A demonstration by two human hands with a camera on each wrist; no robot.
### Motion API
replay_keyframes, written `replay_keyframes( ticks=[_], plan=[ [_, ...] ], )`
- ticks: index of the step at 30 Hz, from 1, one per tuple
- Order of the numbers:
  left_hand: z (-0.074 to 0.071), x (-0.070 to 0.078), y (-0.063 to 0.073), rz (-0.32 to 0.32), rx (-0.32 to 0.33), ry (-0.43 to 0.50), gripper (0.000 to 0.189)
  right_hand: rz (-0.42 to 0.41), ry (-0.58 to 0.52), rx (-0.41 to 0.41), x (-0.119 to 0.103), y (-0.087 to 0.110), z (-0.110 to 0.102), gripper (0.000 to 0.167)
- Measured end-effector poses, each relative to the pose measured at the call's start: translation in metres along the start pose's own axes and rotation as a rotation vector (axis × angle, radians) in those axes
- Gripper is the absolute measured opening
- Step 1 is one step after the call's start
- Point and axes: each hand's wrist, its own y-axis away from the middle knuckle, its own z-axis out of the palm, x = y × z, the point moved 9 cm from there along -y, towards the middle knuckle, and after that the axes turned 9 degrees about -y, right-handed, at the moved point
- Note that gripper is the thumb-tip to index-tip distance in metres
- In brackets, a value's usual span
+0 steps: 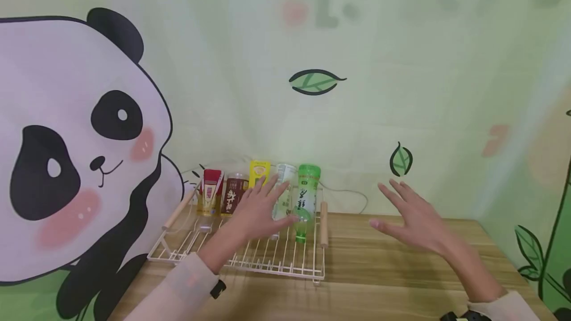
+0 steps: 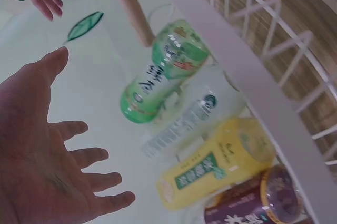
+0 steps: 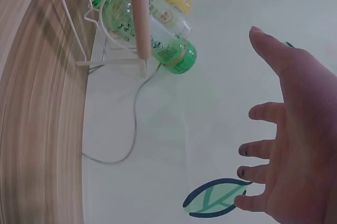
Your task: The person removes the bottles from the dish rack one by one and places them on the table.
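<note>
My left hand (image 1: 257, 210) is raised over the white wire rack (image 1: 285, 270), fingers spread and holding nothing. In the head view it overlaps the bottles behind it. A green tea bottle (image 1: 309, 187) lies tilted at the rack's right side, its green neck toward me. Beside it are a pale clear-looking bottle (image 2: 189, 108), a yellow bottle (image 2: 216, 163) and a dark maroon container (image 2: 253, 197). Leftmost is a red-topped container (image 1: 211, 189) with a pale label. My right hand (image 1: 417, 217) hovers over the table to the right of the rack, fingers apart, with nothing in it.
Wooden handles stand at the rack's sides, the right handle (image 1: 324, 224) nearest my right hand. A thin cord (image 3: 134, 124) runs along the wall from behind the rack. The wood-grain table (image 1: 379, 281) meets a printed panda backdrop (image 1: 223, 88).
</note>
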Motion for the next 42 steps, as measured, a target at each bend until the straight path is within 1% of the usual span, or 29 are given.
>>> replay_keyframes(
  ticks=[3, 6, 10, 13, 17, 20, 23, 26, 29, 32, 35, 39, 42],
  plan=[
    [-0.004, 0.008, 0.002, 0.021, 0.011, 0.002, 0.093, -0.006, -0.064, -0.011, -0.007, 0.004, 0.001, 0.093],
    [-0.007, 0.015, 0.003, 0.037, 0.032, 0.005, 0.094, -0.023, -0.108, -0.002, -0.016, 0.01, 0.003, 0.091],
    [-0.014, 0.025, 0.001, 0.041, 0.067, 0.065, 0.094, -0.041, -0.177, 0.025, -0.026, 0.018, 0.011, 0.09],
    [-0.014, 0.03, -0.005, 0.03, 0.096, 0.136, 0.094, -0.04, -0.264, 0.043, -0.031, 0.022, 0.02, 0.088],
    [-0.004, 0.035, -0.017, -0.001, 0.143, 0.257, 0.096, -0.052, -0.367, 0.063, -0.037, 0.023, 0.037, 0.084],
    [0.006, 0.038, -0.027, -0.037, 0.172, 0.356, 0.097, -0.035, -0.443, 0.066, -0.039, 0.018, 0.056, 0.08],
    [0.016, 0.041, -0.036, -0.067, 0.187, 0.453, 0.097, 0.032, -0.56, 0.038, -0.039, 0.014, 0.08, 0.079],
    [0.027, 0.045, -0.043, -0.103, 0.194, 0.544, 0.097, 0.108, -0.709, 0.005, -0.04, 0.01, 0.104, 0.081],
    [0.037, 0.047, -0.047, -0.149, 0.197, 0.629, 0.098, 0.176, -0.831, 0.01, -0.041, 0.009, 0.125, 0.084],
    [0.047, 0.049, -0.049, -0.197, 0.188, 0.68, 0.099, 0.234, -0.923, 0.042, -0.04, 0.008, 0.141, 0.085],
    [0.055, 0.05, -0.05, -0.236, 0.173, 0.707, 0.099, 0.258, -1.014, 0.063, -0.04, 0.007, 0.153, 0.085],
    [0.063, 0.051, -0.05, -0.276, 0.145, 0.721, 0.1, 0.265, -1.128, 0.061, -0.044, 0.006, 0.166, 0.085],
    [0.067, 0.05, -0.052, -0.292, 0.124, 0.736, 0.101, 0.26, -1.175, 0.063, -0.047, 0.007, 0.17, 0.081]
  ],
)
